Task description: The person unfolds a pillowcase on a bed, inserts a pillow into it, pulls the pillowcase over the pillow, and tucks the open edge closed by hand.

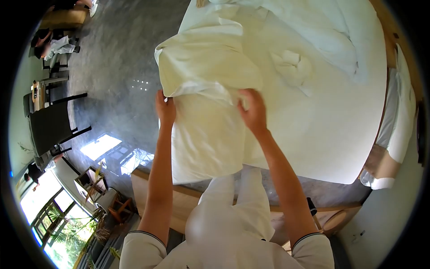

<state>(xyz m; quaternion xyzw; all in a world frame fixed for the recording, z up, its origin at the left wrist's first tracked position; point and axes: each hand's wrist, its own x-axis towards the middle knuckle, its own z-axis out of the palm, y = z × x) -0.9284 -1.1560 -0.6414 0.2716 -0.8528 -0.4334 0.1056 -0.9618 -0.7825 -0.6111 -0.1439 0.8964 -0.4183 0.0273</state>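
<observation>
A white pillow (206,139) lies lengthwise along the near left side of the bed, its near end by my legs. Over its far part lies a loose white pillowcase (201,58), with its rumpled open edge across the pillow's middle. My left hand (165,110) is closed at the left corner of that edge, thumb and fingers pinched on the cloth. On the opposite side, my right hand (254,110) is slightly blurred, its fingers curled round the right end of the edge. The fingertips of both hands are partly hidden by folds.
The white bed sheet (327,130) spreads to the right, with a crumpled white cloth (293,67) and a bunched duvet (309,22) on it. A wooden bench (188,201) stands behind my legs. A dark chair (51,125) stands left across the grey floor; people sit at the upper left.
</observation>
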